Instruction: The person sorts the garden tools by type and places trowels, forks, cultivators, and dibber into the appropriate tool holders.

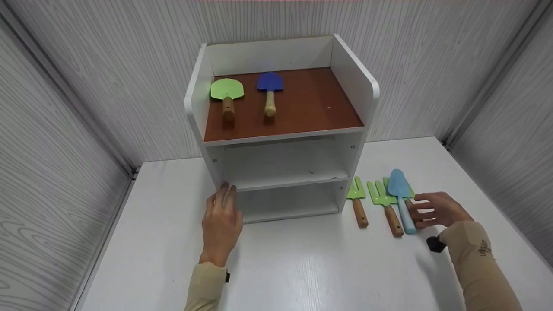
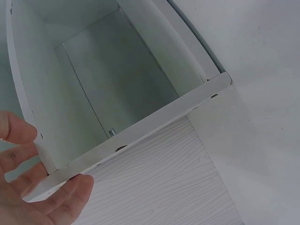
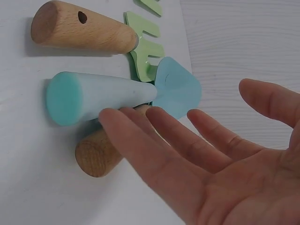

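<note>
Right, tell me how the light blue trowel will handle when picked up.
The light blue trowel will probably stay stiff: its straight handle and blade look rigid. That smooth, round handle may slip, though the broad blade should limit rolling.

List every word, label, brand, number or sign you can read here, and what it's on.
Right sleeve: one small dark marking, too blurred to read.
Garden tools: no visible lettering.
Shelf unit: no visible lettering.

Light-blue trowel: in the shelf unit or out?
Out: the light-blue trowel lies to the right of the shelf unit, near the right hand.
</note>
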Action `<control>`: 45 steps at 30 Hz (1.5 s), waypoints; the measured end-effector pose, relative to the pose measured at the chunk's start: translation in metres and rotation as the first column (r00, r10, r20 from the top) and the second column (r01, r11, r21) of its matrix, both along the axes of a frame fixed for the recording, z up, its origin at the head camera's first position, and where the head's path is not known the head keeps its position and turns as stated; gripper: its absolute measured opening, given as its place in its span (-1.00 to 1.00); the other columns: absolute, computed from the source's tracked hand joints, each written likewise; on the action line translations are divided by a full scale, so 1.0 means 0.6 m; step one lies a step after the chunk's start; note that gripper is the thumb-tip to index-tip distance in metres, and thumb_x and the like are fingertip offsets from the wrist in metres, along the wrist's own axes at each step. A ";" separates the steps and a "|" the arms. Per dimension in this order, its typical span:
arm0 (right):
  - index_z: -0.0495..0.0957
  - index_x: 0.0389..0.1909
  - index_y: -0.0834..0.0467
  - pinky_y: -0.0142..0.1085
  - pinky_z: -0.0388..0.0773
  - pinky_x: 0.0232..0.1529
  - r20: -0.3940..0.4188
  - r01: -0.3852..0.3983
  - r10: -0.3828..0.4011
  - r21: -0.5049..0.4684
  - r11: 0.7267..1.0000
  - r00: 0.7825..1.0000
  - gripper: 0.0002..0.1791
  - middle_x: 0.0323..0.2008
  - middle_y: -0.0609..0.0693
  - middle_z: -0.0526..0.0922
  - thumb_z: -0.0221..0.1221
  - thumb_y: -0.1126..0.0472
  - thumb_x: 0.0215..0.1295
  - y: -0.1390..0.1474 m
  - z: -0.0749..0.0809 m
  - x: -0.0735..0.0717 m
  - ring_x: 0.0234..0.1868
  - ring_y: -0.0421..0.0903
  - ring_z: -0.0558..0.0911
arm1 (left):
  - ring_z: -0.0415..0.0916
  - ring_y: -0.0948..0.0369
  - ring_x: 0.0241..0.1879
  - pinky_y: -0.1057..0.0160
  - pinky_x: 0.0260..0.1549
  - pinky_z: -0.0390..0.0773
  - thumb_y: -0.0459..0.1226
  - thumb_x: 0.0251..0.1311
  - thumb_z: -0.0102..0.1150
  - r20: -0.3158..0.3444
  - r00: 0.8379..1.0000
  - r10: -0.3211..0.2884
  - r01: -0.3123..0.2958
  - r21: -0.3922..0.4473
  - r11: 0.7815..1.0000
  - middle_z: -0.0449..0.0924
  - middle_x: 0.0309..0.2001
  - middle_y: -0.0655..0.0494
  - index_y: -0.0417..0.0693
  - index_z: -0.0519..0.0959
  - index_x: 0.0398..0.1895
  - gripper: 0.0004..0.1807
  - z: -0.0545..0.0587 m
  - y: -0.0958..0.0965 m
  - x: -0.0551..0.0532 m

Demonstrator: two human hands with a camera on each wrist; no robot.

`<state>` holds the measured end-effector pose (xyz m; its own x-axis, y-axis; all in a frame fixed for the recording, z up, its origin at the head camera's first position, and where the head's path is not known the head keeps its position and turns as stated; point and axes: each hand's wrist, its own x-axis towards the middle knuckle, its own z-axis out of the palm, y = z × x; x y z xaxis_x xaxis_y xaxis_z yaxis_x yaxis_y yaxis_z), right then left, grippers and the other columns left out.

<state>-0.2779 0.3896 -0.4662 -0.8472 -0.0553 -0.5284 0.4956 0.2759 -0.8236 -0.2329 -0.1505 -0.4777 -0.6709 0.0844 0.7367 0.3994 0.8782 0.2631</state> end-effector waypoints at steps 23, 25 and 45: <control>-0.02 0.36 0.59 0.02 0.63 -0.01 0.036 0.017 -0.028 0.274 0.962 0.999 -0.27 -0.03 0.32 0.39 0.04 0.16 0.46 -0.049 -0.029 -0.013 -0.09 0.13 0.54 | 0.49 -0.25 0.08 -0.04 -0.28 0.69 -0.57 0.10 0.20 0.007 1.000 0.005 -0.005 -0.012 1.000 0.48 0.24 -0.29 -0.40 0.52 0.22 -0.47 -0.002 -0.002 -0.001; 0.07 0.29 0.56 0.02 0.65 -0.06 0.017 0.028 -0.035 0.311 0.950 0.999 -0.34 -0.06 0.33 0.40 0.09 0.21 0.42 -0.056 -0.034 -0.015 -0.11 0.14 0.54 | 0.49 -0.25 0.08 -0.05 -0.27 0.69 -0.57 0.09 0.20 0.007 1.000 0.004 -0.004 -0.011 1.000 0.48 0.24 -0.29 -0.40 0.51 0.22 -0.47 -0.002 -0.002 -0.001; 0.12 0.33 0.56 -0.11 0.65 -0.11 0.020 0.040 -0.046 0.240 0.970 0.999 -0.34 -0.03 0.28 0.36 0.12 0.30 0.36 -0.054 -0.043 -0.020 -0.12 0.07 0.49 | 0.49 -0.27 0.08 -0.06 -0.30 0.69 -0.55 0.12 0.18 0.029 1.000 -0.009 0.009 0.018 1.000 0.48 0.25 -0.30 -0.40 0.51 0.23 -0.48 0.001 -0.001 0.002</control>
